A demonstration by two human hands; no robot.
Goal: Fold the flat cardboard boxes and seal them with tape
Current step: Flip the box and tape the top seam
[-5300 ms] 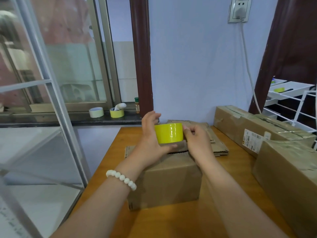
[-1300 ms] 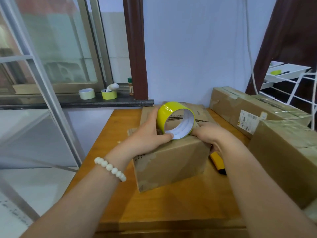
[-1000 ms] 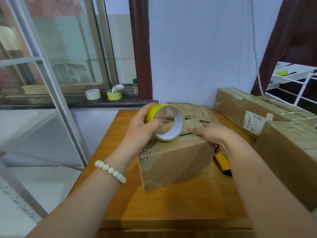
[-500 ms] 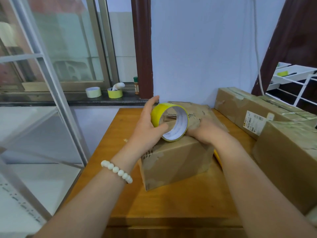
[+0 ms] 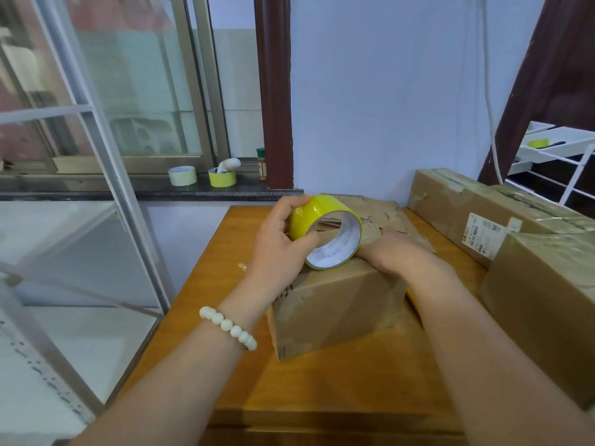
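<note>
the left hand (image 5: 277,249) grips the yellow tape roll (image 5: 317,209), thumb curled into the near rim of its open core and fingers wrapped over the far side, so the roll stands tilted on edge with its white inside facing the camera. a white bead bracelet (image 5: 228,326) sits on that wrist. the roll's lower edge touches the top of the folded cardboard box (image 5: 335,304), which stands on the wooden table (image 5: 322,381), turned at a slight angle to the table edge. the right hand (image 5: 391,252) lies palm down on the box top, just beside the roll on its right; its fingertips run behind the roll, so i cannot tell whether they pinch anything or only press the flaps. behind the box lies a stack of flat cardboard (image 5: 386,214). 2 bigger taped cartons stand at the right of the table, a long one (image 5: 450,201) by the wall and a nearer one (image 5: 547,300). on the dark windowsill (image 5: 96,188) to the left are 2 more tape rolls, a pale one (image 5: 182,175) and a yellow-green one (image 5: 222,179), with a small jar (image 5: 261,164) near them
</note>
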